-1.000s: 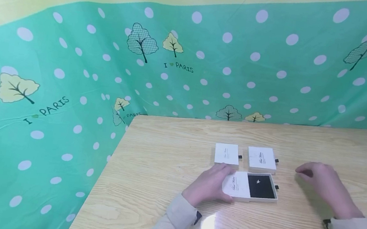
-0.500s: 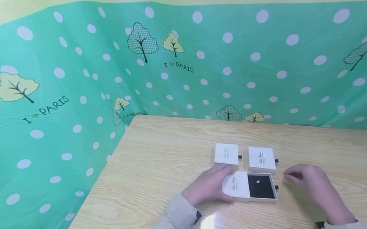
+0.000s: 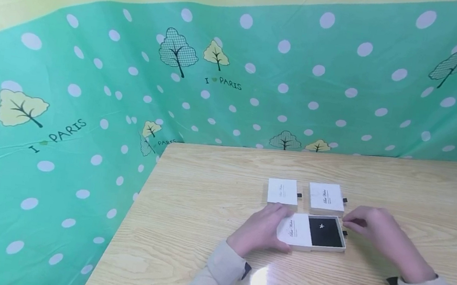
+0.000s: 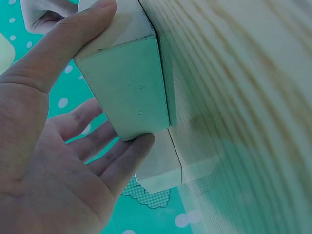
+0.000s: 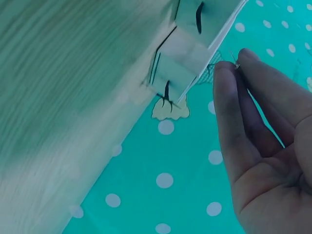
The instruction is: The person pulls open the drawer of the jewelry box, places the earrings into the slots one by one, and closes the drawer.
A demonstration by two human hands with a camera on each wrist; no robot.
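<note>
Presently left hand point(image 3: 260, 231) grips the white cardboard drawer box point(image 3: 296, 229), tray open; right hand point(image 3: 377, 229) pinches a tiny metal item point(image 5: 235, 61), seemingly needing precise placement on the black insert point(image 3: 325, 232).

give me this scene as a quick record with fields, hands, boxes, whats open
left hand: grips the sleeve end of the open drawer box, thumb and fingers either side of it
right hand: pinches something tiny between thumb and fingertips, just right of the open box; too small to identify
open drawer box: white sleeve, black tray slid out to the right with a small pale item on it
closed boxes: left closed box and right closed box side by side behind the open one
surface: wooden table
backdrop: green dotted cloth
</note>
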